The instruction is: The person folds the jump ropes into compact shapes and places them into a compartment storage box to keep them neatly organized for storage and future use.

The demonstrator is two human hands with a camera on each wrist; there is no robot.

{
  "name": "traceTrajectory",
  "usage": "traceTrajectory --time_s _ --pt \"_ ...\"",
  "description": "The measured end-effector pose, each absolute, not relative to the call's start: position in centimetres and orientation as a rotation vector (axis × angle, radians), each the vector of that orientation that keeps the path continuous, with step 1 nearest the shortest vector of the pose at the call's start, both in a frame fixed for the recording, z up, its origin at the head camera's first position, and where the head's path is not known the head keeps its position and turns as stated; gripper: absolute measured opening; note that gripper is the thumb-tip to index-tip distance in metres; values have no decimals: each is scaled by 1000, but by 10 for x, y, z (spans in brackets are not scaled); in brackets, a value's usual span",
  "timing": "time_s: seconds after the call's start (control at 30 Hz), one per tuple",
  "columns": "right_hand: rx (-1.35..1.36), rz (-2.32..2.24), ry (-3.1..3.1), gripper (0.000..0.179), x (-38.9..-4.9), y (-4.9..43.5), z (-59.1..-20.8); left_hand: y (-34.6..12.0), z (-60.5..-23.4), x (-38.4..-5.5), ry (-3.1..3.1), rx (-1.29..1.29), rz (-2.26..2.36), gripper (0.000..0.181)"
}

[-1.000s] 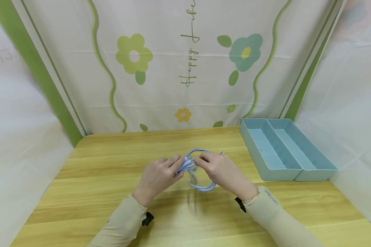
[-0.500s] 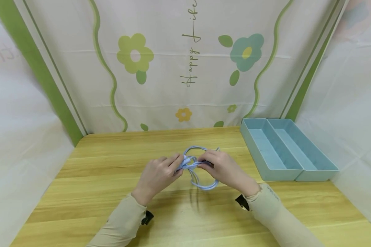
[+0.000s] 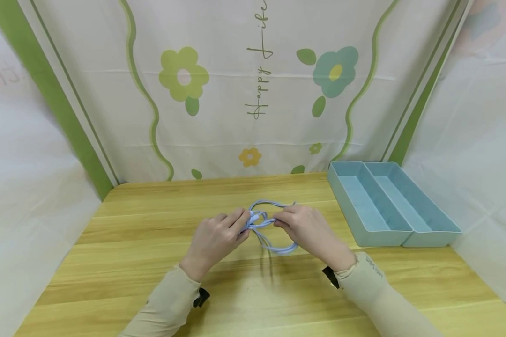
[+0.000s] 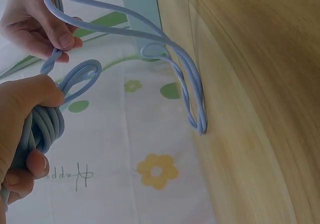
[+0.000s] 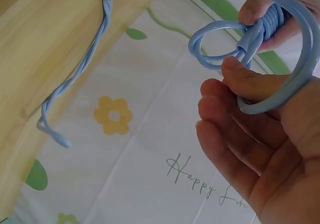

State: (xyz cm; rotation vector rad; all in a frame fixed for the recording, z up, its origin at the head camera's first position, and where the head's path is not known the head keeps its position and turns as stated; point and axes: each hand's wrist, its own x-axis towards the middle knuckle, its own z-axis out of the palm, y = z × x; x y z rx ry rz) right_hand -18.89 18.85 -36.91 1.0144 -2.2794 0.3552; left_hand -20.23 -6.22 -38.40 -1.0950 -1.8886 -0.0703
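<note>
A light blue cord (image 3: 262, 225) spans the space between both hands, above the table. My left hand (image 3: 215, 236) grips its tightly wound bundle (image 4: 47, 126), with the fingers curled round the coils. A small loop (image 4: 82, 77) sticks out of that bundle. Between thumb and forefinger, my right hand (image 3: 309, 231) pinches a strand leading from the bundle. Larger loose loops (image 5: 305, 39) hang around the right hand in the right wrist view. One twisted length (image 5: 80, 67) dangles there and ends in a small tapered tip (image 5: 62, 140).
Two pale blue open trays (image 3: 362, 238) stand side by side at the table's right. The wooden table (image 3: 152, 262) reaches back to a white cloth (image 3: 219, 126) printed with flowers. Cloth also hangs at both sides.
My right hand has shifted slightly right, drawing the pinched strand out straighter from the bundle. The dark gap seen between its fingers has closed. My left hand has stayed nearly still.
</note>
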Motion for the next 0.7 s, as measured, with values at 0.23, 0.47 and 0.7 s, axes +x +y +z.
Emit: traceTrajectory --time_s 0.23,0.47,0.7 --pt "996 716 -2474 20 -189 194 -360 -62 -383 -202 -1883 -1138 -66 40" --pt "852 1253 -2585 18 -191 196 -357 -63 -381 -203 -1918 -1214 -112 34" --pt "926 1177 -2458 16 -196 194 -364 -61 -383 -203 -1973 -1351 -240 35"
